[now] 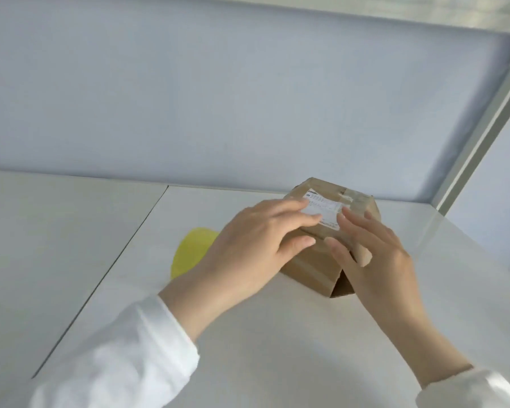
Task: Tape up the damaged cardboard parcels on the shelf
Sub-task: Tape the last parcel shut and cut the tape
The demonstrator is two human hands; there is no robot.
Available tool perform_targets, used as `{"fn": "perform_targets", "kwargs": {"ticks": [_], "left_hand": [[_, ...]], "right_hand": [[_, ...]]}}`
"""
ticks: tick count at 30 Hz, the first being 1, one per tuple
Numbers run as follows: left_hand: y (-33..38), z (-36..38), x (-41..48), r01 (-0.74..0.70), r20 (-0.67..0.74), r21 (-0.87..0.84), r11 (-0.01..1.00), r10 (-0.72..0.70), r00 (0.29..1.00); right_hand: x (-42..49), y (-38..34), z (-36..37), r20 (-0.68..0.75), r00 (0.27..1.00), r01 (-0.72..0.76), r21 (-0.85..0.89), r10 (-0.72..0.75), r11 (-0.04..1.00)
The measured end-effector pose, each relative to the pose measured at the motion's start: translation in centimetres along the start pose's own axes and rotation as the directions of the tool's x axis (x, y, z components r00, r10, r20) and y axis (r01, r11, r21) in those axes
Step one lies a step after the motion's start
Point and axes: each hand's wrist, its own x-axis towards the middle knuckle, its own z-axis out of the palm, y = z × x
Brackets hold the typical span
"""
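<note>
1. Fingers (295, 212) of the left hand (248, 245) lie nearly straight and spread over the top of the cardboard parcel (309, 267), tips on its white label (327, 209) — gripping nothing.
2. The right hand (380, 254) rests likewise on the parcel's right side, fingers extended and thumb at the near top edge.
3. The parcel sits on the white shelf (248, 334), toward the back wall; a flap (340, 287) at its near lower corner gapes open.
4. A yellow object (193, 248) lies just left of the parcel, partly hidden by the left hand — what it is cannot be told.
5. Both wrists wear white sleeves (124, 360).
</note>
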Motion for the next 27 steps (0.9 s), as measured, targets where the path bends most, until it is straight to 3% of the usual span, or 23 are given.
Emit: {"fn": "perform_targets", "kwargs": {"ticks": [4,6,9,12,15,18,20,24,27], "left_hand": [[-1.7,4.3,4.1,-0.168,0.112,0.085,0.982,0.158,0.981],[-3.3,5.6,4.5,-0.192,0.168,-0.029,0.981,0.194,0.966],[-4.3,6.5,4.7,-0.174,0.136,-0.117,0.978,0.189,0.973],[-3.3,6.4,4.5,-0.259,0.045,0.016,0.966,0.258,0.965],[-0.5,5.8,4.4,-0.353,0.065,0.112,0.929,0.348,0.935],[1.9,4.7,5.6,-0.120,0.218,-0.114,0.986,0.143,0.965],[2.0,4.6,7.9,0.009,0.202,-0.167,0.986,0.025,0.979],[-0.4,6.2,13.4,0.300,0.324,0.045,0.953,-0.298,0.898],[-2.2,7.9,14.5,0.346,0.409,0.116,0.931,-0.363,0.837]], "right_hand": [[0.3,2.3,1.2,0.072,0.989,0.129,0.018,-0.130,0.991],[0.3,3.2,1.5,0.068,0.984,0.164,0.031,-0.166,0.986],[0.4,3.9,1.6,0.054,0.971,0.230,0.036,-0.231,0.973],[1.1,4.8,0.2,0.163,0.945,0.270,0.099,-0.284,0.958],[1.5,7.2,-3.8,0.338,0.874,0.305,0.180,-0.349,0.935],[2.1,9.2,-8.3,0.499,0.811,0.189,0.270,-0.305,0.944],[2.1,9.5,-9.4,0.518,0.817,0.106,0.294,-0.252,0.950],[0.9,8.9,-7.9,0.407,0.907,-0.055,0.357,-0.103,0.932],[-0.3,9.1,-6.4,0.335,0.939,-0.090,0.442,-0.071,0.892]]}}
